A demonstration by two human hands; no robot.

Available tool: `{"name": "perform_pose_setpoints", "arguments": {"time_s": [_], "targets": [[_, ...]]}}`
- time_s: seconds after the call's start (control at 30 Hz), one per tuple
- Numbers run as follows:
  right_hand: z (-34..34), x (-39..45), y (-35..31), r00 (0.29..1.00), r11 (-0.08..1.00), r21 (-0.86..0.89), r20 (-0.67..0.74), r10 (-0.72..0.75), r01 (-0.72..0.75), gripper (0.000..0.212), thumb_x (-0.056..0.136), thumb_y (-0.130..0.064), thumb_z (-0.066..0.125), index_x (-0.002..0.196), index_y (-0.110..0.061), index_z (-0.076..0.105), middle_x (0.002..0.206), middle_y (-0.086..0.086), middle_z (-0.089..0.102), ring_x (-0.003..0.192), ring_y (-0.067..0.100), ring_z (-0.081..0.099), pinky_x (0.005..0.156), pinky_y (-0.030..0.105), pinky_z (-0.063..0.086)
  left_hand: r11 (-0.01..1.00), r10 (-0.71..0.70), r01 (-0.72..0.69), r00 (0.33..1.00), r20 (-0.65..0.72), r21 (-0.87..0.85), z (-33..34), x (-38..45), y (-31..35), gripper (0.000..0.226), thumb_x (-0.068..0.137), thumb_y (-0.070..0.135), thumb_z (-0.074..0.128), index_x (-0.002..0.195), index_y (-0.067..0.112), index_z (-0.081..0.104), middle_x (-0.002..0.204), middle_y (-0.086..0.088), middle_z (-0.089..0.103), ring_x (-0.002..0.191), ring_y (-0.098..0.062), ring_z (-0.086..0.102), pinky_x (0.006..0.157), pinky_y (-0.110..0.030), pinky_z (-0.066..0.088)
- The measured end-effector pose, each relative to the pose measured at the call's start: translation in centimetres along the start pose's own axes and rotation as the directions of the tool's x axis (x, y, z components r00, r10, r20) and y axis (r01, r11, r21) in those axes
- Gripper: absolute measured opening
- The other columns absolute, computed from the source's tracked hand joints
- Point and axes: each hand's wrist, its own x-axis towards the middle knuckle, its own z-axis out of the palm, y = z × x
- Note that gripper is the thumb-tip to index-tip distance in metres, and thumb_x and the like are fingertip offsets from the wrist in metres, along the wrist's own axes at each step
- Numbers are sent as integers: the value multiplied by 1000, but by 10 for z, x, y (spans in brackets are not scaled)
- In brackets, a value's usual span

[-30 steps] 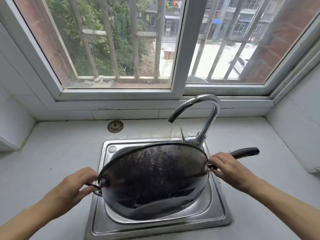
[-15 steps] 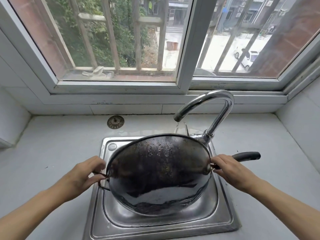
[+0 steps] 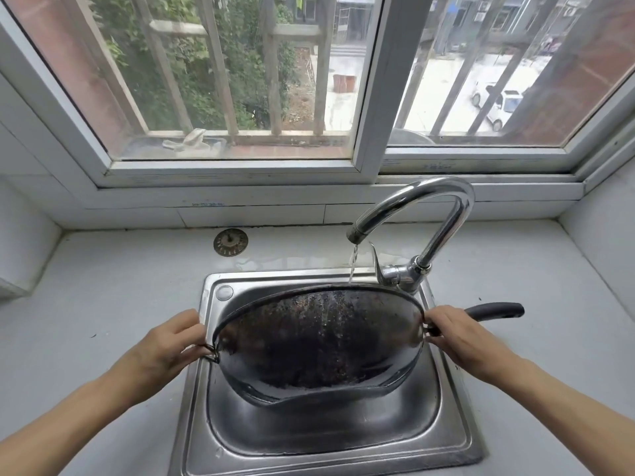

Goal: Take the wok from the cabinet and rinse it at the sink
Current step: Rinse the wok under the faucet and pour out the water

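Wok [image 3: 319,341] tilted, inside hidden; left hand [image 3: 165,348] fingers pinch loop handle, right hand [image 3: 460,338] apparently grips long handle.

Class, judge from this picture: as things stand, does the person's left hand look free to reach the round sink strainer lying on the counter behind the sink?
Probably not yet: the left hand grips the small loop handle of the wok, helping hold it tilted over the sink. The counter between it and the strainer looks bare, so letting go would free the way.
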Motion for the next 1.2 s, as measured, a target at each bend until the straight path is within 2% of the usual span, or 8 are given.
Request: {"name": "perform_pose_setpoints", "arguments": {"time_s": [0.13,0.23,0.4,0.6,0.77,0.97,1.1,1.2], "targets": [[-4,3,0,1000,1000,-5,11,6,-6,43,78,-12,77,104,-24,46,91,-5,54,83,13,46,77,21,33,1000,-5,5,1000,-17,-6,0,3,-3,35,99,43,47,79,15,51,85,14,38,69,-6,41,61,-18,40],[-7,4,2,999,1000,11,46,13,-13,41,80,-13,75,107,-23,45,94,-5,53,83,18,52,76,28,41,1000,-8,8,1000,-18,-10,-2,10,-7,37,98,48,46,78,17,49,83,13,38,67,-8,41,60,-21,41],[-7,5,4,990,995,30,105,94,-98,28,86,-18,70,109,-16,54,97,-10,48,88,10,46,80,25,35,983,-20,30,998,-57,181,-2,17,-12,36,97,49,43,81,18,51,82,12,40,63,-11,42,52,-27,45],[-10,9,2,981,988,61,143,134,-144,24,88,-21,67,106,-18,52,96,-12,48,88,9,45,79,21,31,983,25,-15,998,-57,181,-1,23,-17,36,99,42,44,79,13,50,80,7,39,61,-16,41,51,-32,44],[-13,8,-1,982,989,57,141,128,-137,22,87,-18,68,102,-16,53,94,-10,49,85,10,44,78,23,32,984,32,-20,997,-64,178,-1,26,-20,41,100,44,42,77,11,52,79,6,40,61,-16,40,53,-30,41],[-10,9,1,998,997,-70,56,23,-19,22,84,-15,71,91,-19,50,91,-4,52,78,16,46,70,32,44,987,21,-11,998,-58,162,-1,34,-27,40,98,44,44,77,11,52,78,5,40,60,-19,40,49,-35,43],[-8,10,4,997,997,-82,70,8,-2,20,86,-16,68,91,-20,49,93,-4,50,78,18,46,70,33,45,991,10,-2,998,-55,135,0,37,-28,44,99,47,42,77,10,52,78,6,40,59,-20,41,48,-37,44],[-4,9,7,993,999,-42,117,25,-21,17,88,-22,63,92,-23,46,93,-5,47,81,16,45,73,32,44,992,10,-4,999,-49,127,2,40,-29,47,99,50,41,77,10,52,79,8,40,60,-17,41,49,-33,43]]}}
